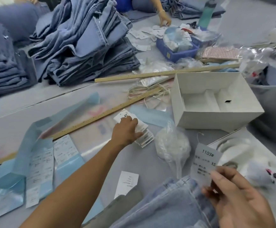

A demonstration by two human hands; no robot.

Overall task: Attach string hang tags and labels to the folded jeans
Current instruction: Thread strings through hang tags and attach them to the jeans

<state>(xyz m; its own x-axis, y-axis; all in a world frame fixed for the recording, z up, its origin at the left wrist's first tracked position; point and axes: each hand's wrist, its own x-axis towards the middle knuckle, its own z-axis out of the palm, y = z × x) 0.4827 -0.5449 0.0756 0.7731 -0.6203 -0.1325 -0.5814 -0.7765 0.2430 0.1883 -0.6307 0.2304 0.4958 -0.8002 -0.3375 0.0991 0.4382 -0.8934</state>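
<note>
- Grey worktable [35, 102] carries heaped jeans at its far edge.
- Left hand [127, 130] presses spread fingers on a label stack [143, 134] mid-table.
- Right hand [236, 193] pinches a hang tag [205, 162] over folded jeans [166, 206], near edge.

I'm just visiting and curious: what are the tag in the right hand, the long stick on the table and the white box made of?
Tag: looks like thin matte card or paper, flat, with printed text.
Stick: probably pale unvarnished wood, a straight ruler with small marks along it.
Box: seemingly white matte cardboard, with folded walls and a divider inside.
</note>
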